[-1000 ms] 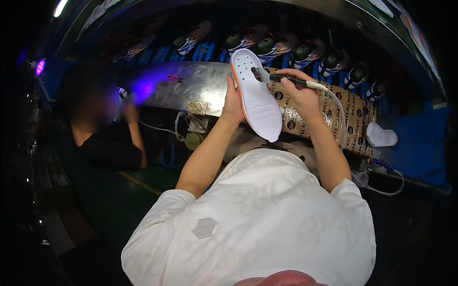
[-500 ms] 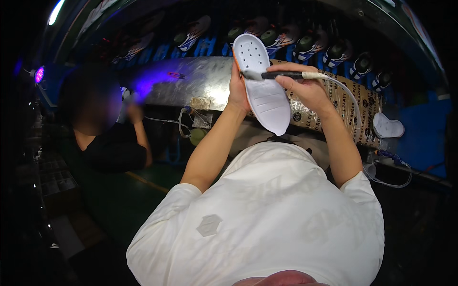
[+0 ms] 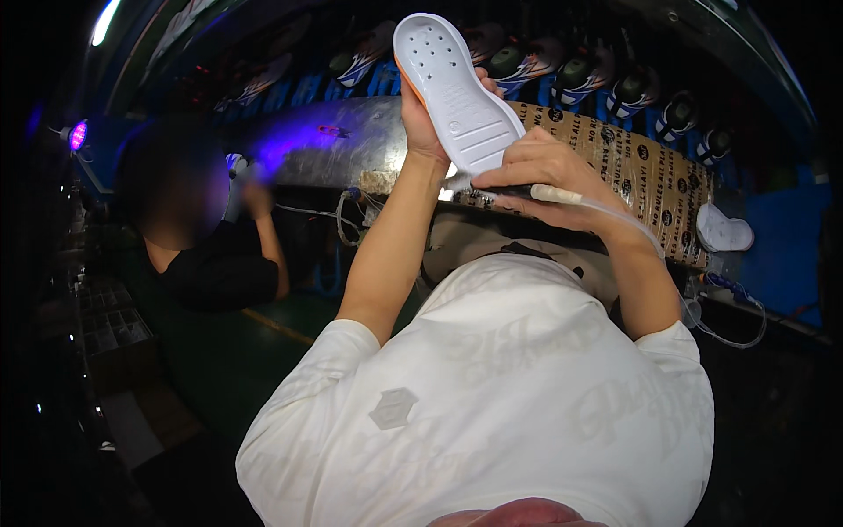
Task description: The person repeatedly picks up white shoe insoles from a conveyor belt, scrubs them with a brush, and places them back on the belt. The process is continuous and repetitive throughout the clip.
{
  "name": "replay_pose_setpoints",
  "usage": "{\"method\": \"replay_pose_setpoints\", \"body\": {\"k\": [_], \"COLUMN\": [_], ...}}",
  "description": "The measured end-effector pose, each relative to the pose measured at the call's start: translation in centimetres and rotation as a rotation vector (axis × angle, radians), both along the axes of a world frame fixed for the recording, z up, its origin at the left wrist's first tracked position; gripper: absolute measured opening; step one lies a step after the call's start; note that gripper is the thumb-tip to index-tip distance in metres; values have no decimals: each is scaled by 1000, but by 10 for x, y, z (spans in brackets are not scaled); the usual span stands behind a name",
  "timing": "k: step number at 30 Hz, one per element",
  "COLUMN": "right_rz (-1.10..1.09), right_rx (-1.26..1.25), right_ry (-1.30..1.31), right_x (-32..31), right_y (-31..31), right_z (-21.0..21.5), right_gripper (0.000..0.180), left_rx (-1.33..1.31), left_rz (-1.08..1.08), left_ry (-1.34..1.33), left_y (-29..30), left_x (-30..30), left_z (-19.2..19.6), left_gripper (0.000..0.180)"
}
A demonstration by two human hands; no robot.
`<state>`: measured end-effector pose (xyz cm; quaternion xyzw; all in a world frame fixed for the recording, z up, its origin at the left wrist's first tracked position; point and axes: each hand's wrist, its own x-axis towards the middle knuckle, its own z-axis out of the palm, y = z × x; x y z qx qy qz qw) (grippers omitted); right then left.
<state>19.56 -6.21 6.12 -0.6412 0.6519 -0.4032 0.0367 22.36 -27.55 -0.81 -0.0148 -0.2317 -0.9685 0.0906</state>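
- The white sole [image 3: 457, 97] is raised at 12 o'clock, tilted, above the tabletop [image 3: 369, 149].
- The left hand [image 3: 426, 123] is closed around its lower edge.
- The right hand [image 3: 544, 176] pinches a pen tool [image 3: 527, 191] at the sole's heel; a tube [image 3: 632, 230] trails toward 4 o'clock.
- Another white sole [image 3: 724, 233] lies at 3 o'clock.

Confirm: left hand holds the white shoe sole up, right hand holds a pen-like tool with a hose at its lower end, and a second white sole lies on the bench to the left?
Not quite. The second white sole lies on the bench to the right, not the left, as the head view shows. The rest holds: the left hand holds the white shoe sole up, and the right hand holds the pen-like tool with a hose at its lower end.
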Motion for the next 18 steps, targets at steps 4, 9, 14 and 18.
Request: {"method": "replay_pose_setpoints", "body": {"k": [4, 9, 14, 18], "right_rz": [-45, 115, -119, 108], "right_rx": [-13, 61, 9, 110], "right_ry": [-84, -63, 113, -77], "right_x": [0, 5, -1, 0], "right_y": [5, 9, 8, 15], "right_z": [2, 12, 14, 17], "right_gripper": [26, 28, 29, 27], "left_rx": [-38, -145, -50, -98], "left_rz": [-63, -122, -229, -400], "left_ry": [143, 235, 177, 216], "left_y": [-19, -36, -34, -37], "left_x": [-7, -17, -24, -33], "left_z": [12, 32, 72, 93], "left_gripper": [92, 78, 79, 80]}}
